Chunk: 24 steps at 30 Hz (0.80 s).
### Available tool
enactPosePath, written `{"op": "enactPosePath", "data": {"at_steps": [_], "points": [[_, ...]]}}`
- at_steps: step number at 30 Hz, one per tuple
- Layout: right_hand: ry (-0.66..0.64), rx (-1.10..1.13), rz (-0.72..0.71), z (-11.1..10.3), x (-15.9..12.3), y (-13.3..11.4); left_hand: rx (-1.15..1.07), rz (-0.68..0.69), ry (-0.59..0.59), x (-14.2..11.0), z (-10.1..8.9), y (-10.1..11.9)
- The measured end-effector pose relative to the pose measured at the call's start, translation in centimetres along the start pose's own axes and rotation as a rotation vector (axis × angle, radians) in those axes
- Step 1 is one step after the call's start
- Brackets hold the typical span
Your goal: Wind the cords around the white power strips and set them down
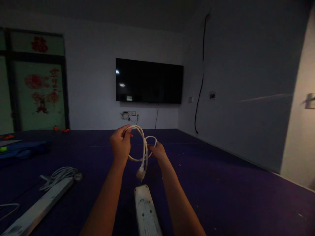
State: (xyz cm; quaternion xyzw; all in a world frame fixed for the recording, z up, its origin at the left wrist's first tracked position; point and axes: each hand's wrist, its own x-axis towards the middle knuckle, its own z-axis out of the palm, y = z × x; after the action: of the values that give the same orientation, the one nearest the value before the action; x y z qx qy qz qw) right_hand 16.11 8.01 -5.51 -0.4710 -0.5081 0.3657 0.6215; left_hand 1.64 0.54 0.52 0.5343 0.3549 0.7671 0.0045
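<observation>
Between my hands hangs a white power cord (143, 139), bent into loops. My left hand (121, 142) pinches the top of the large loop between thumb and fingers. On the other side, my right hand (157, 150) is closed on the cord beside a smaller loop. The cord's plug (141, 173) dangles below the loops. Just under the plug lies a long white power strip (145, 208), its near end cut off by the frame's lower edge. How the cord joins the strip is not clear.
Left of me, a second power strip (45, 203) lies on the purple floor (236, 190) with its cord (60, 176) bundled at its far end. Dark blue cloth (24, 150) lies farther left. Ahead, a television (149, 81) hangs above wall sockets (131, 114); a black cable (202, 83) runs down the right wall.
</observation>
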Motion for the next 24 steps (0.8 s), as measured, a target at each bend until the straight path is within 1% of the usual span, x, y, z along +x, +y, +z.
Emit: {"op": "enactPosePath", "data": {"at_steps": [3,5,8,11,12,13,14,16,18,20,24], "points": [[0.018,-0.124,-0.057,0.0,-0.1,-0.3,0.047,0.073,-0.008,-0.1,0.1,-0.4],[-0.002,-0.175,-0.102,0.0,-0.3,-0.9,0.085,0.138,-0.015,-0.3,0.2,-0.6],[-0.066,-0.221,-0.173,0.2,-0.9,-2.0,0.146,0.245,-0.016,-0.4,0.2,-0.7],[-0.151,-0.269,-0.316,0.3,-1.9,-3.4,0.202,0.314,-0.025,-0.5,0.2,-0.6],[-0.162,-0.278,-0.358,0.3,-2.3,-3.9,0.215,0.33,-0.03,-0.5,0.1,-0.6],[-0.148,-0.291,-0.389,0.3,-2.8,-4.4,0.224,0.346,-0.036,-0.4,0.1,-0.5],[-0.107,-0.313,-0.407,0.3,-3.2,-4.8,0.231,0.366,-0.042,-0.4,0.0,-0.5],[0.015,-0.412,-0.439,0.3,-4.0,-5.6,0.237,0.413,-0.055,-0.4,0.0,-0.5],[0.101,-0.531,-0.475,0.1,-4.7,-6.3,0.236,0.461,-0.075,-0.3,-0.1,-0.4],[0.121,-0.597,-0.501,0.0,-5.0,-6.7,0.228,0.495,-0.102,-0.3,-0.1,-0.3],[0.17,-0.615,-0.514,-0.3,-5.2,-6.8,0.214,0.51,-0.136,-0.1,0.0,-0.2]]}}
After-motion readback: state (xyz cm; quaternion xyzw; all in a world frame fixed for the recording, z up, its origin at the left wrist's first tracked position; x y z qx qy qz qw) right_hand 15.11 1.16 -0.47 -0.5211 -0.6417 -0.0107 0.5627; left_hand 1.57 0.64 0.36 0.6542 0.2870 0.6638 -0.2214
